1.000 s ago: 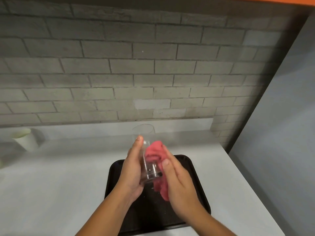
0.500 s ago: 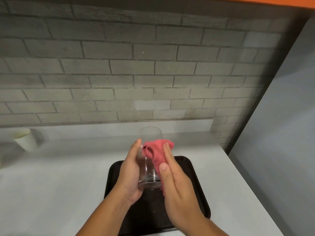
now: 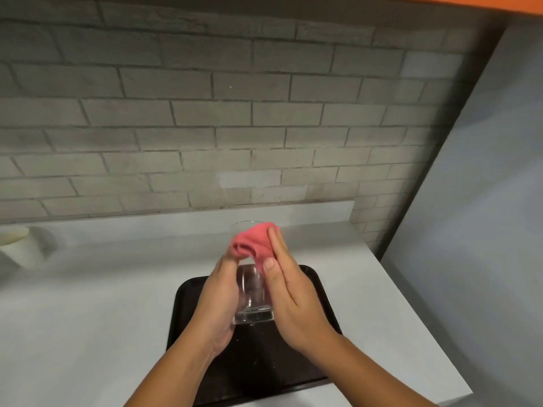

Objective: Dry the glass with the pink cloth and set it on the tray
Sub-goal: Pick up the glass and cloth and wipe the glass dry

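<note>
A clear glass [image 3: 252,295] is held upright above the black tray [image 3: 188,312], its thick base pointing down toward me. My left hand [image 3: 219,301] grips the glass from its left side. The pink cloth [image 3: 254,240] is bunched over the glass's upper part and rim. My right hand [image 3: 289,292] holds the cloth against the glass's right side with straight fingers, its thumb lying over the cloth's lower edge. The cloth hides most of the rim; only a thin arc of it shows at the top.
The tray lies on a pale counter [image 3: 88,318] that ends at a brick wall [image 3: 205,127]. A white cup [image 3: 20,245] stands at the far left against the backsplash. A grey side wall [image 3: 476,230] bounds the counter on the right.
The pink cloth has travelled up the glass from its lower right side to its rim. My right hand rose with it. My left hand kept its grip on the glass.
</note>
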Available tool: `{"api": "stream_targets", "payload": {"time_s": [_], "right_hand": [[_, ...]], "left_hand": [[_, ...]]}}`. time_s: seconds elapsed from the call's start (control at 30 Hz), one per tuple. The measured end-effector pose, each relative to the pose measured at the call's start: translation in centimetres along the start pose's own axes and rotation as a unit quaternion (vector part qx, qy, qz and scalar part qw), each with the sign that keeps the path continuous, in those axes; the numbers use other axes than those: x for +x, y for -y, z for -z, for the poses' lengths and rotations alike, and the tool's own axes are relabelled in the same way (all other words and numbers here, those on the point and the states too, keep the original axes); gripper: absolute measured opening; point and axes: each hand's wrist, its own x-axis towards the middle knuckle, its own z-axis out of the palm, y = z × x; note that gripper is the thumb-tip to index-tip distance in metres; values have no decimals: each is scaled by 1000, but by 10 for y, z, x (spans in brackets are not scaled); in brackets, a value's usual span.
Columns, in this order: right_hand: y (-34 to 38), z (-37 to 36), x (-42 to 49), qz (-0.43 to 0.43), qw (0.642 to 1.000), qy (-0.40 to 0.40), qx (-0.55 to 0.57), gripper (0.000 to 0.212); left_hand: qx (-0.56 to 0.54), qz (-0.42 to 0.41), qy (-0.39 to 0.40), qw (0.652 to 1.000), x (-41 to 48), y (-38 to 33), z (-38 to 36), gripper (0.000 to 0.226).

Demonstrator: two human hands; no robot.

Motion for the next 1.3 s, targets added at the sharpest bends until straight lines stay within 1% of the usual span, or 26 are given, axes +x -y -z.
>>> {"api": "stream_targets", "payload": {"time_s": [0.03, 0.13, 0.23, 0.27, 0.37, 0.4, 0.47, 0.53, 0.6, 0.67, 0.7, 0.77, 0.8, 0.87, 0.93, 1.1, 1.23, 1.3], "right_hand": [[2, -1, 4, -6, 1000, 3, 3, 60], [-2, 1, 10, -3, 1000, 19, 20, 60], [0, 7, 17, -32, 999, 1, 39, 59], [1, 6, 16, -21, 999, -2, 24, 58], [-1, -4, 8, 44, 998, 15, -32, 56], [-2, -4, 8, 47, 998, 14, -32, 54], [0, 2, 12, 20, 1000, -13, -7, 50], [3, 2, 13, -17, 999, -33, -4, 52], [5, -6, 6, -13, 999, -14, -40, 61], [4, -9, 2, -12, 999, 9, -50, 63], [4, -7, 4, -26, 999, 5, -40, 61], [8, -1, 11, -66, 997, -27, -1, 57], [11, -1, 12, -73, 997, -34, 12, 55], [12, -8, 6, -51, 998, -23, -3, 56], [8, -16, -1, -35, 999, 0, -16, 63], [11, -5, 10, -99, 992, 0, 75, 57], [4, -15, -2, -56, 998, 27, 29, 62], [4, -11, 4, -91, 993, 10, 69, 55]], "left_hand": [[14, -6, -11, 1000, 2, 0, -3, 69], [43, -23, -27, 998, 4, -3, -7, 55], [35, -13, -16, 999, -1, -8, -11, 63], [33, -8, -11, 999, -3, -9, -11, 63], [45, 1, -12, 999, -5, -10, -9, 49], [44, 6, -11, 999, -5, -10, -8, 48], [34, 26, -12, 999, -7, -9, -7, 52], [25, 46, -10, 999, -7, -7, -6, 57], [33, 42, -7, 999, -7, -6, -5, 59], [42, 35, -11, 998, -7, -5, -3, 58], [40, 35, -14, 998, -6, -4, -2, 58], [36, 38, -20, 998, -5, -1, 0, 59], [40, 36, -18, 998, -5, -1, 0, 60], [52, 25, -13, 998, -4, -1, 0, 63], [56, 14, -20, 998, -3, -3, 1, 59], [51, 35, -37, 997, -2, 2, 2, 61], [57, 33, -16, 998, -2, 1, 3, 64], [62, 36, -27, 997, 0, 2, 3, 63]]}}
